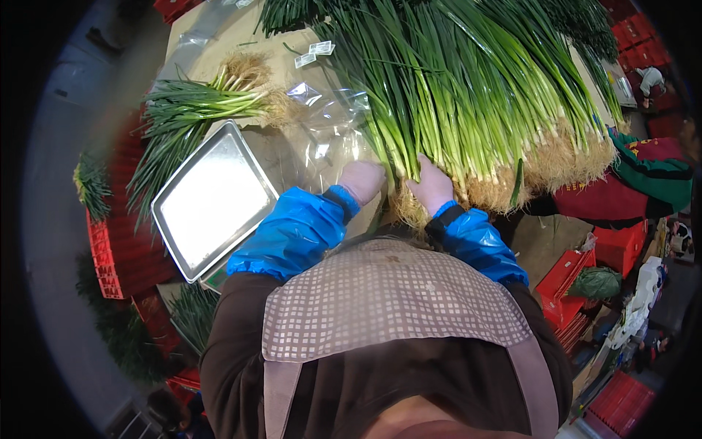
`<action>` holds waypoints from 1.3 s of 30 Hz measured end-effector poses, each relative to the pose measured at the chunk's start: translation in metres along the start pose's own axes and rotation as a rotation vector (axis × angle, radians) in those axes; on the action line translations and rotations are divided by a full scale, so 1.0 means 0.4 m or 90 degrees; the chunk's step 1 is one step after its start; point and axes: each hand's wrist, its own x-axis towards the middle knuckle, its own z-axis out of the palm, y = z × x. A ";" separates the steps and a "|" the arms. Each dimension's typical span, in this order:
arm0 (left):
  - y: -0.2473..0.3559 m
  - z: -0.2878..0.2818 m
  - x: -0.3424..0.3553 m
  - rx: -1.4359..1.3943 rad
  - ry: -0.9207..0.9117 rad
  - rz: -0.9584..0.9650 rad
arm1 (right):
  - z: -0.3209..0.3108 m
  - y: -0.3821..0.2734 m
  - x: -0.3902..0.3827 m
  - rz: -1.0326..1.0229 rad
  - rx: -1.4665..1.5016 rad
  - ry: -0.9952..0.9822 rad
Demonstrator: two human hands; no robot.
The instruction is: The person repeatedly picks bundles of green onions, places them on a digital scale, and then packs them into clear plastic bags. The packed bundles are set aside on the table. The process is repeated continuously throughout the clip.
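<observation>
A wide row of green onions (pixel 468 110) lies on the table in front of me, leaves pointing away and pale roots toward me. My right hand (pixel 433 186), in a light glove, is closed around the white stem ends of a few green onions at the row's left edge. Just left of it, my left hand (pixel 361 182) is curled into a fist; whatever it may hold is hidden. Clear plastic bags (pixel 322 132) lie flat beyond the left hand. To its left is a shiny rectangular metal tray (pixel 213 201), seemingly on a scale.
Bundled green onions (pixel 212 102) rest behind the tray. Small white labels (pixel 314 54) lie near the plastic. A person in a maroon and green sleeve (pixel 621 179) works close on the right. Red crates (pixel 567 285) stand at right, with more red crates (pixel 106 252) at left.
</observation>
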 end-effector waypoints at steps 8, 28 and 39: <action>0.006 0.117 0.111 -0.599 0.021 -0.303 | 0.032 0.007 0.062 -0.032 0.065 -0.027; 0.066 0.028 -0.074 -0.973 -0.272 -0.259 | -0.020 0.102 -0.035 0.028 0.284 -0.631; 0.081 -0.002 0.003 -0.539 -0.177 -0.038 | -0.013 0.034 -0.025 0.226 0.804 -0.598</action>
